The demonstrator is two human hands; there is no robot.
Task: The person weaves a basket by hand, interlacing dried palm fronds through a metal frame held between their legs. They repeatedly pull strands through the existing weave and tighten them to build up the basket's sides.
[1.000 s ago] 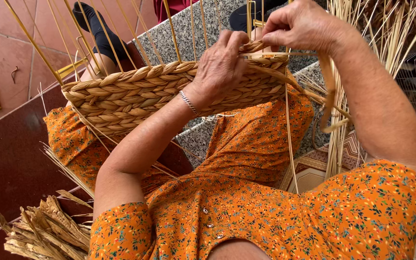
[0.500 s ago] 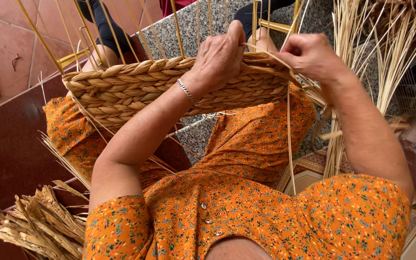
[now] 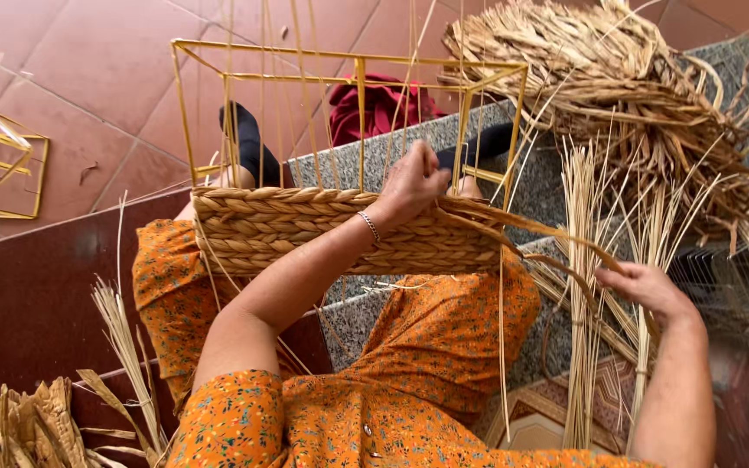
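While my left hand (image 3: 413, 184) presses closed fingers on the half-woven straw basket's (image 3: 340, 230) rim, my right hand (image 3: 648, 288), at four o'clock, pinches a flat straw strand (image 3: 526, 227).

The left hand (image 3: 413, 184) curls over the rim of the woven basket (image 3: 340, 232), so its fingertips are hidden behind the plaited wall. The right hand (image 3: 643, 286) shows only its back; whether its fingers pinch the straw strand (image 3: 556, 234) cannot be told. The dried reed pile (image 3: 19, 429) is cut off by the bottom left corner, and the yellow wire frame (image 3: 10, 165) by the left edge.
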